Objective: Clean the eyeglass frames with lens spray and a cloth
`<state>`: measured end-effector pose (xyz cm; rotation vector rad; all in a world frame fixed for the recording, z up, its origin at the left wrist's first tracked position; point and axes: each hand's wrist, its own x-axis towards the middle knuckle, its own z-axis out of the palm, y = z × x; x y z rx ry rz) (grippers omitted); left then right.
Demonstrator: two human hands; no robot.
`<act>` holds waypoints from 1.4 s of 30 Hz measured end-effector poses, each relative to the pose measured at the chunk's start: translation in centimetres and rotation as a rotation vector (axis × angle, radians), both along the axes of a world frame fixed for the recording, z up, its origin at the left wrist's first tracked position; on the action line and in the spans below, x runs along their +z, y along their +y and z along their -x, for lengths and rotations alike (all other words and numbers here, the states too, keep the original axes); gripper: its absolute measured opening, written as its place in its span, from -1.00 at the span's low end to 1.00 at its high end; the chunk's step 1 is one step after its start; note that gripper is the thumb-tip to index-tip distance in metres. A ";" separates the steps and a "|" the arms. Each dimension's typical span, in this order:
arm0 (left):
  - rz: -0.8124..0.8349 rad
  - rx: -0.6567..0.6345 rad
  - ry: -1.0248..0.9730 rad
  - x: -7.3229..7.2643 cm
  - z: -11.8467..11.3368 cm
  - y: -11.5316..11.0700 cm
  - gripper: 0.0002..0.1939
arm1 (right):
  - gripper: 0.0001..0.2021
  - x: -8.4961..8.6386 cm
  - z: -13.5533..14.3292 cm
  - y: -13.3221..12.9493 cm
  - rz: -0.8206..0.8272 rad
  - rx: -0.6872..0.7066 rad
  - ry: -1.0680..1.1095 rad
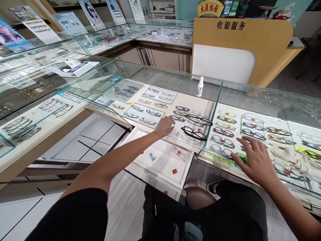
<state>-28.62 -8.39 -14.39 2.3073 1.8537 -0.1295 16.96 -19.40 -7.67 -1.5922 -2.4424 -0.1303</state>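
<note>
My left hand (pixel 166 126) reaches forward to the display case, fingers loosely bent and apart, with nothing visible in them. It is beside rows of eyeglasses (pixel 147 121) on a white tray; whether it is above or under the glass I cannot tell. Right of it, two black-framed pairs of glasses, an upper pair (pixel 199 119) and a lower pair (pixel 193 133), appear to lie on the glass top. My right hand (pixel 259 162) hovers with spread, empty fingers over the right section, near more eyeglasses (pixel 223 141) and a pale crumpled cloth (pixel 288 154).
A white spray bottle (pixel 200 87) stands upright on the glass. Below the case, a pulled-out drawer (pixel 160 147) holds a clear frame (pixel 178 153) and a red tag (pixel 175 171). An open booklet (pixel 77 68) lies at left. The cashier counter (pixel 265 36) stands behind.
</note>
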 end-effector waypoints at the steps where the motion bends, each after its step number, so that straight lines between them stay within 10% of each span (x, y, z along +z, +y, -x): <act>1: -0.047 -0.012 0.000 -0.6 0.1 1.7 -0.65 | -0.38 0.0 0.0 0.0 0.004 -0.002 0.001; 9: -0.187 -0.238 0.037 -5.8 1.7 11.2 -0.69 | -0.36 -0.4 -0.1 0.2 0.018 0.002 0.032; 20: -0.075 -0.365 -0.019 -8.8 3.5 16.5 -0.75 | -0.36 -0.1 0.2 0.1 0.008 0.002 -0.009; 30: 0.006 -0.265 -0.020 -8.2 2.7 15.7 -0.79 | -0.37 -0.2 0.2 0.1 0.001 -0.003 -0.007; 42: 0.037 -0.063 -0.011 -4.6 2.3 9.4 -0.52 | -0.39 -0.4 0.2 0.2 -0.004 -0.012 0.006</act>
